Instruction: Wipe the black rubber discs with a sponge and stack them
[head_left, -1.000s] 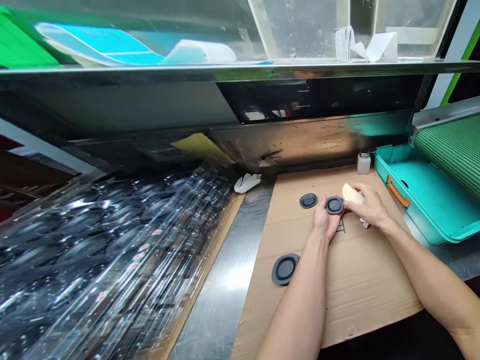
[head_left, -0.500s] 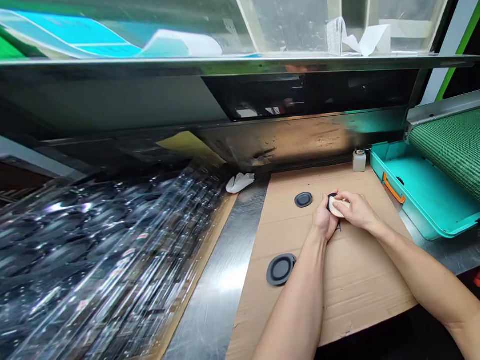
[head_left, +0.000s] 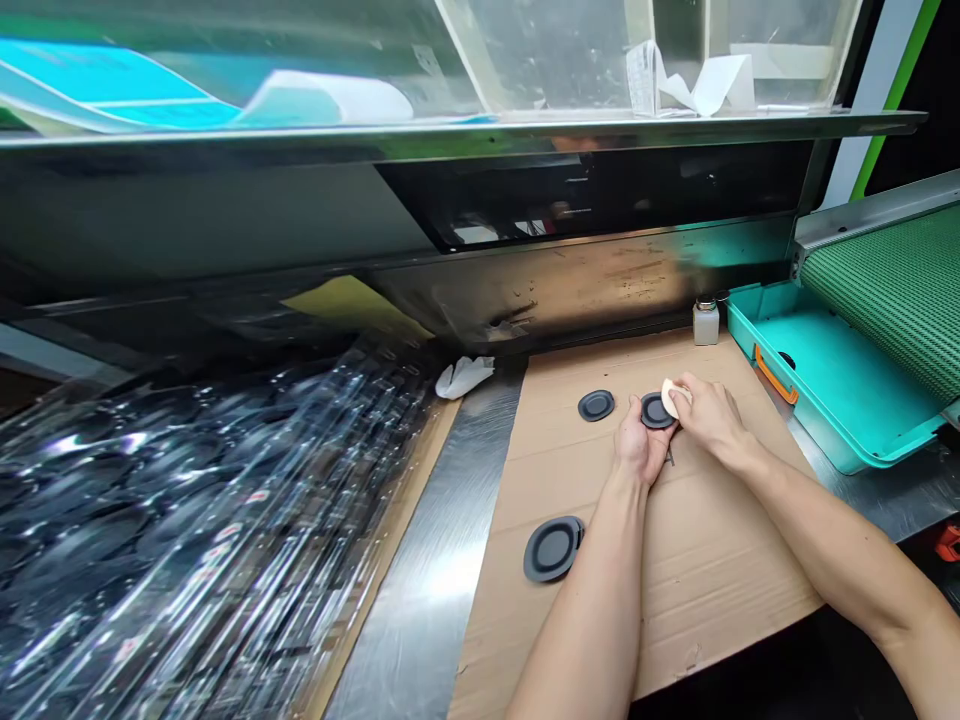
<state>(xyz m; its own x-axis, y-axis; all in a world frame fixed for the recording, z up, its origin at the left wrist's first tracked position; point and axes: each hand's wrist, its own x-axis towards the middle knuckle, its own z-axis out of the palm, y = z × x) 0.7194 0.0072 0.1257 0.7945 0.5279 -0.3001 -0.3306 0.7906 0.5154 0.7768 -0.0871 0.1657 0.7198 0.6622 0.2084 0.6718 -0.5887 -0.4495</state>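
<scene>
My left hand (head_left: 639, 442) grips a small dark rounded plate-like part (head_left: 655, 411), thumb on its near-left rim and fingers beneath. A cream-coloured round pad (head_left: 673, 398), perhaps a sponge, is pinched in my right hand (head_left: 706, 415) at the right edge of that part. Whether the pad touches the part I cannot tell. A similar dark part (head_left: 596, 405) lies on the cardboard sheet (head_left: 720, 560) left of my hands. Nearer, by my left forearm, rests a larger dark part (head_left: 553, 549), perhaps with another under it.
Clear plastic trays with dark contents (head_left: 225, 500) are stacked at left. White crumpled tissue (head_left: 465, 377) lies near them. A small bottle with a metal top (head_left: 706, 322) stands at the back, beside a teal bin (head_left: 855, 440) below a green conveyor belt (head_left: 892, 280). A metal shelf (head_left: 480, 140) overhangs.
My right hand has shifted the cream pad from over the dark part to its right edge, uncovering the part's face. The camera view has turned slightly.
</scene>
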